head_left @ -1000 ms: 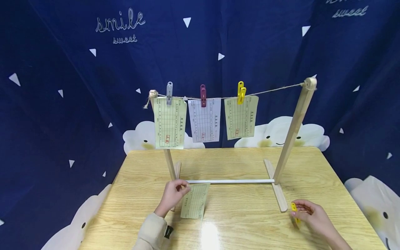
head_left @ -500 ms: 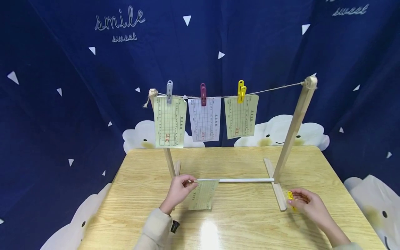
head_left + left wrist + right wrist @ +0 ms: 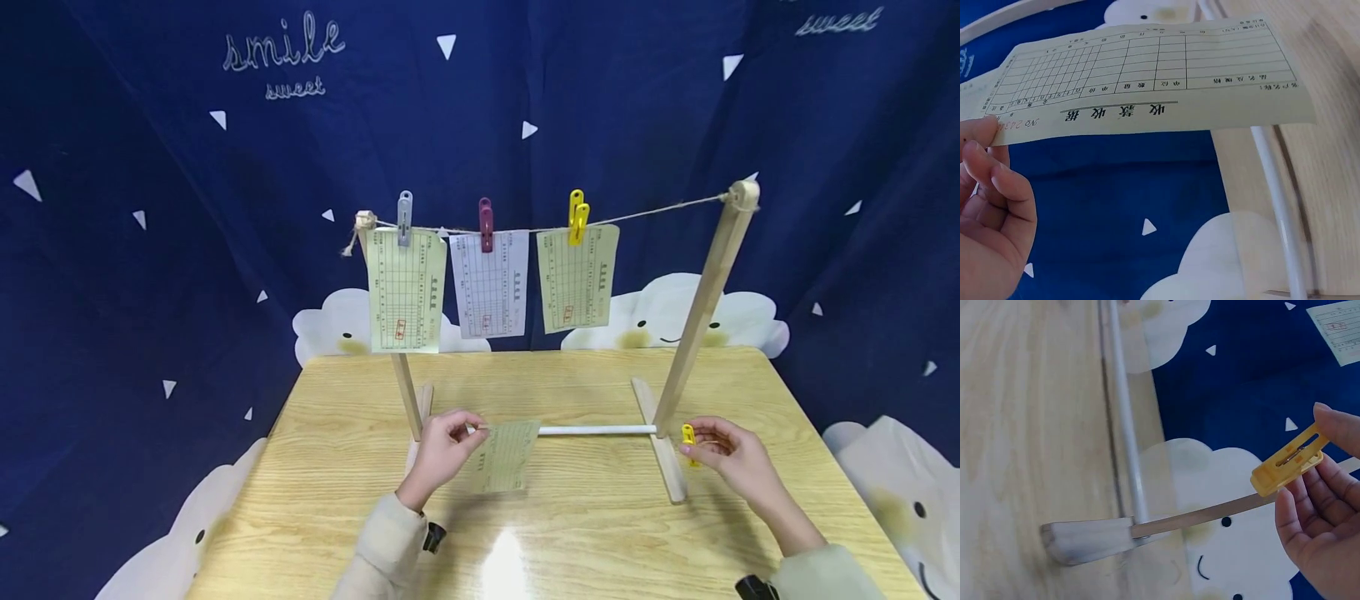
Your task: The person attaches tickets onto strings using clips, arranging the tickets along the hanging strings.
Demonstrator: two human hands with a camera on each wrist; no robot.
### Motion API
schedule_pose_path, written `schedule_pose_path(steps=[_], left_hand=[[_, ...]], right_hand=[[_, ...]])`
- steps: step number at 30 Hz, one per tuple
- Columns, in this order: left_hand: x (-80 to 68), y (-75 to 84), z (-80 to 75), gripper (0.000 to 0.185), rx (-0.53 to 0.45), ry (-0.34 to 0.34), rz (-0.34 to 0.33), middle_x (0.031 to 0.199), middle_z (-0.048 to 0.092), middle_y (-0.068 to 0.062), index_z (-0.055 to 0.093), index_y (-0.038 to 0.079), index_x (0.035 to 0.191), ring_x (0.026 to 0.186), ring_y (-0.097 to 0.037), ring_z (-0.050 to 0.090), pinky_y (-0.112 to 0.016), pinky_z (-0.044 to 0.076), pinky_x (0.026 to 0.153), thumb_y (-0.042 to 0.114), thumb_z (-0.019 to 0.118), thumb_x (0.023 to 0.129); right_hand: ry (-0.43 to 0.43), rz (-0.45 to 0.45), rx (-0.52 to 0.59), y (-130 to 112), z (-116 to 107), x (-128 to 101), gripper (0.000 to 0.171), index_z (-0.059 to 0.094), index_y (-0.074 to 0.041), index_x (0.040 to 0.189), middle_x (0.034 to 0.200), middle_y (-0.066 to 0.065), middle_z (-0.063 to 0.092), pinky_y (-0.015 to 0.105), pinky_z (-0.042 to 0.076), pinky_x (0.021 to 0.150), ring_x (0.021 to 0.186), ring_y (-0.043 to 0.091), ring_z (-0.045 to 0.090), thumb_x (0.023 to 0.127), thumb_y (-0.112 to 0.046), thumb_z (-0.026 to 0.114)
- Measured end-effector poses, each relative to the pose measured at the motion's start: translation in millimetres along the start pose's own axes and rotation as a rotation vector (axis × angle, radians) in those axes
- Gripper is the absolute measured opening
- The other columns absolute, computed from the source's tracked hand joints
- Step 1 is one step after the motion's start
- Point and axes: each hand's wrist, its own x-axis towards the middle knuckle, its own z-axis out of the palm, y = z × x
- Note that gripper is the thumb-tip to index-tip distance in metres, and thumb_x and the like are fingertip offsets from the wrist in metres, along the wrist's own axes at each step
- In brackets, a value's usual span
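Note:
My left hand (image 3: 444, 450) pinches a pale green receipt slip (image 3: 508, 457) by its upper left corner, above the table and in front of the white rod. In the left wrist view the slip (image 3: 1147, 81) shows a printed grid and a red number near the fingers. My right hand (image 3: 729, 462) holds a yellow clothespin (image 3: 688, 444) between thumb and fingers, beside the right post. The right wrist view shows that clothespin (image 3: 1288, 461) with its metal spring. On the string (image 3: 660, 213) hang a green slip (image 3: 406, 292), a white slip (image 3: 491, 287) and another green slip (image 3: 576, 283).
A grey clothespin (image 3: 405, 218), a maroon clothespin (image 3: 486, 225) and yellow clothespins (image 3: 577, 218) grip the string. A left post (image 3: 407, 396) and right post (image 3: 705, 308) stand on wooden feet, joined by a white rod (image 3: 597, 430). Behind the table (image 3: 585, 533) hangs a blue curtain (image 3: 480, 100).
My left hand has moved right and up with the slip. My right hand has risen with the yellow clothespin. The hanging slips stay where they were.

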Motion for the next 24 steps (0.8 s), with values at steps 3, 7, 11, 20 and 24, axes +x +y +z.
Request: schedule_pose_path(steps=[3,7,11,20,24], left_hand=[[2.1,5.1,0.4,0.005,0.008,0.004,0.013,0.067,0.059,-0.011,0.066,-0.007,0.079,0.050,-0.006,0.039,-0.018,0.033,0.047,-0.009,0.066,0.076],[5.4,10.0,1.3,0.005,0.011,0.014,0.038,0.064,0.057,-0.010,0.066,-0.007,0.080,0.050,-0.006,0.039,-0.017,0.033,0.047,-0.009,0.066,0.075],[9.5,16.0,0.9,0.006,0.015,0.014,0.054,0.062,0.056,-0.009,0.066,-0.007,0.080,0.050,-0.005,0.039,-0.018,0.033,0.047,-0.009,0.066,0.075],[19.4,31.4,-4.7,0.006,-0.001,0.010,0.130,0.067,0.059,-0.013,0.065,-0.007,0.079,0.049,-0.007,0.042,-0.019,0.036,0.046,-0.011,0.065,0.074],[23.5,35.4,-4.8,0.006,0.005,0.015,0.130,0.067,0.059,-0.013,0.065,-0.008,0.079,0.049,-0.008,0.042,-0.020,0.036,0.046,-0.012,0.065,0.074]], right_hand=[[-0.008,-0.025,-0.015,-7,-4,5,0.032,0.055,0.013,0.105,0.081,0.000,0.059,0.017,0.046,0.059,0.069,0.002,0.054,0.077,0.003,0.068],[-0.008,-0.057,-0.039,-13,-8,11,0.032,0.056,0.012,0.105,0.081,-0.004,0.059,0.017,0.046,0.058,0.068,0.002,0.055,0.076,0.003,0.068],[0.007,-0.091,-0.033,-18,-14,17,0.032,0.055,0.011,0.104,0.081,-0.010,0.057,0.015,0.045,0.058,0.068,0.001,0.055,0.076,0.003,0.068],[0.031,-0.157,0.008,-33,-25,30,0.029,0.055,0.009,0.101,0.082,-0.012,0.058,0.012,0.045,0.059,0.068,0.001,0.055,0.075,0.006,0.068],[0.042,-0.181,0.017,-40,-30,35,0.028,0.055,0.007,0.101,0.083,-0.013,0.057,0.010,0.044,0.061,0.069,0.000,0.055,0.075,0.007,0.067]])
